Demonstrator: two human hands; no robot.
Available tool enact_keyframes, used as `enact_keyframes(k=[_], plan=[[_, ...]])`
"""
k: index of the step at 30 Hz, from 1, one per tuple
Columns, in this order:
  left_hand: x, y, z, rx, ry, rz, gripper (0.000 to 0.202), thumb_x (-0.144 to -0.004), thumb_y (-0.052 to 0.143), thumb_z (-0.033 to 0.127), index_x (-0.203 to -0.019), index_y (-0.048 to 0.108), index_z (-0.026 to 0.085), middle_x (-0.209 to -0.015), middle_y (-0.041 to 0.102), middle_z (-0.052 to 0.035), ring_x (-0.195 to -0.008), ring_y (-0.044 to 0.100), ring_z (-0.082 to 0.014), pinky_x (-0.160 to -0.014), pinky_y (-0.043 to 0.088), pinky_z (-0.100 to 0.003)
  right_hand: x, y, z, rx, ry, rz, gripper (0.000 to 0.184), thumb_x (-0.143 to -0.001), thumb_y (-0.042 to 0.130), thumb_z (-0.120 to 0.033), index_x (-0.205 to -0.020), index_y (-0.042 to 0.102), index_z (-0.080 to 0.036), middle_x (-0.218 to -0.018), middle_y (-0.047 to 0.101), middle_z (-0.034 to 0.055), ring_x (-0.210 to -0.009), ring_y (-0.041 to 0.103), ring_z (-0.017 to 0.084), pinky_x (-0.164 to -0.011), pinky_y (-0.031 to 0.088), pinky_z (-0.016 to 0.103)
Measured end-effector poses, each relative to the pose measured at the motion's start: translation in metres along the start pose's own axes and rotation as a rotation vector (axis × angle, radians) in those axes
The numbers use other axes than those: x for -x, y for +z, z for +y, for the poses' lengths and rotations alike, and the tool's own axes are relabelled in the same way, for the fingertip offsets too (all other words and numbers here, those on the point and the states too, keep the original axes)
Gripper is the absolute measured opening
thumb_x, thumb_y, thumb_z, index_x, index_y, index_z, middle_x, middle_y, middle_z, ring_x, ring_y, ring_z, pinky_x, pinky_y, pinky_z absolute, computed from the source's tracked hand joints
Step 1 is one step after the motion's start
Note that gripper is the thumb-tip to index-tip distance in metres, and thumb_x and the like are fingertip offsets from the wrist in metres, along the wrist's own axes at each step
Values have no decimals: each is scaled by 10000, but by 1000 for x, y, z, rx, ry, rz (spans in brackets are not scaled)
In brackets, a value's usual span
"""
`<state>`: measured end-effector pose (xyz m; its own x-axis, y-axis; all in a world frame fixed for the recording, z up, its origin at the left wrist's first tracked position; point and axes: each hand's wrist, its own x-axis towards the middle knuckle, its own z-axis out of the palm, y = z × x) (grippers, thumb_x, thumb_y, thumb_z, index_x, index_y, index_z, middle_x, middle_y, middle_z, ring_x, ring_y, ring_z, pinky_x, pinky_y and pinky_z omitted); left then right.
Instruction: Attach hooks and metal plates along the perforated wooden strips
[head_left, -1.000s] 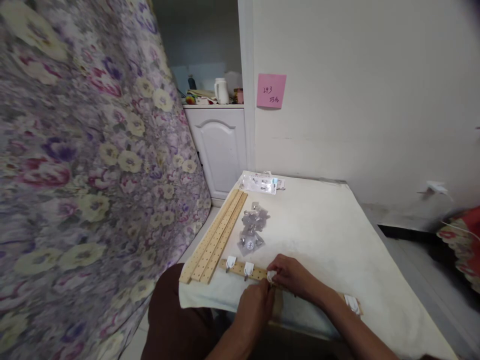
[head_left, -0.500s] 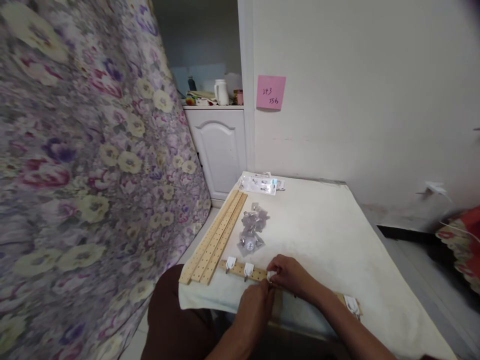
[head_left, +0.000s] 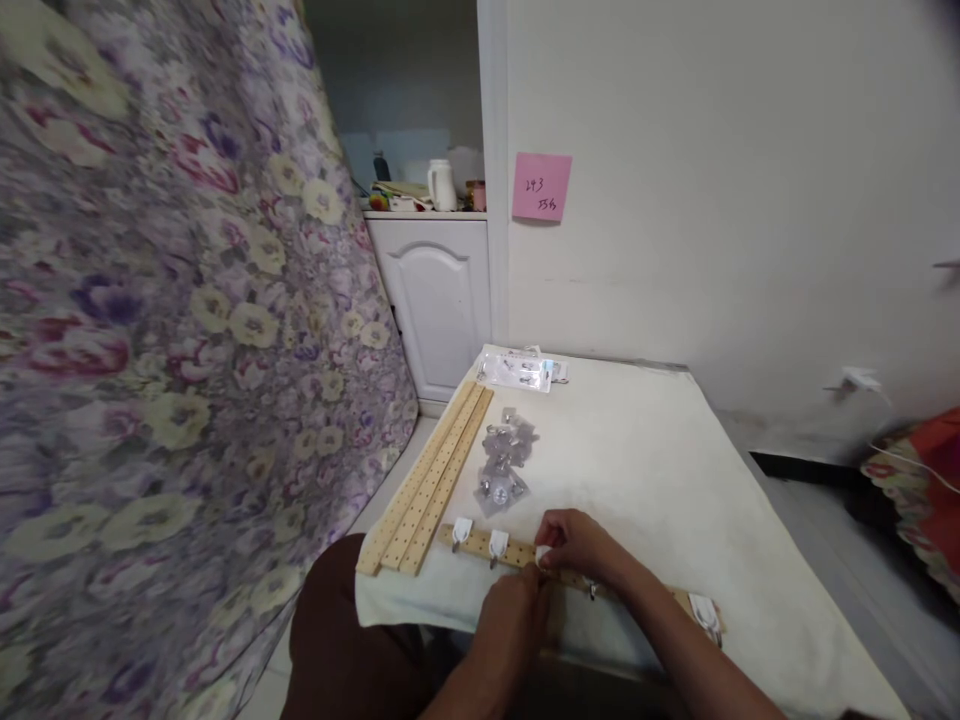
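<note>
The strip (head_left: 478,542) lies along the near side of the surface (head_left: 645,450) with white hooks (head_left: 498,545) spaced along it. The right hand (head_left: 577,548) is closed in a pinch on the third hook (head_left: 541,556) from the left, while the left hand (head_left: 514,600) is curled just below it, its fingertips too obscured to tell what they grip. Risk, as judged: uneven pressure could set that hook askew, and a pull toward the person could drag the strip over the edge, no fastening being visible.
</note>
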<state>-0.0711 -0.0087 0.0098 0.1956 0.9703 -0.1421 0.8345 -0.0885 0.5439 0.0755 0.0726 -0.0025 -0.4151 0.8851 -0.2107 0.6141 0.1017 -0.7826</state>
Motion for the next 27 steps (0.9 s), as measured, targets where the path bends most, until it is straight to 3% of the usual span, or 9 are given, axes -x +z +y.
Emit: enact_keyframes(k=[8, 17, 23, 27], plan=[[1, -6, 1, 36, -40, -61, 317, -842, 341, 247, -992, 604, 152, -920, 713, -123, -837, 657, -215, -703, 433, -287, -6, 1, 2, -60, 17, -19, 260, -540, 727, -126, -784, 665, -192, -709, 658, -36, -627, 556, 100, -565, 378, 189], [15, -3, -13, 177, 81, -20, 260, -824, 374, 204, -1054, 494, 183, -937, 690, -66, -851, 631, -165, -736, 427, -243, 11, -17, -23, -150, -73, 7, 310, -561, 719, -135, -865, 680, -177, -735, 654, -27, -639, 574, 106, -564, 422, 190], [18, -1, -21, 134, 140, -22, 207, -847, 358, 236, -989, 505, 201, -851, 678, -53, -821, 622, -169, -738, 443, -254, 46, -67, -40, -156, -147, 323, 280, -787, 523, -227, -1051, 601, -178, -907, 654, 31, -830, 597, 151, -765, 448, 269], [17, 5, -33, 112, 190, -15, 216, -851, 354, 270, -965, 525, 205, -874, 674, -73, -849, 622, -181, -771, 461, -270, 90, -101, -29, -131, -158, 655, 192, -815, 506, -316, -899, 620, -186, -889, 667, 36, -859, 601, 180, -792, 445, 296]])
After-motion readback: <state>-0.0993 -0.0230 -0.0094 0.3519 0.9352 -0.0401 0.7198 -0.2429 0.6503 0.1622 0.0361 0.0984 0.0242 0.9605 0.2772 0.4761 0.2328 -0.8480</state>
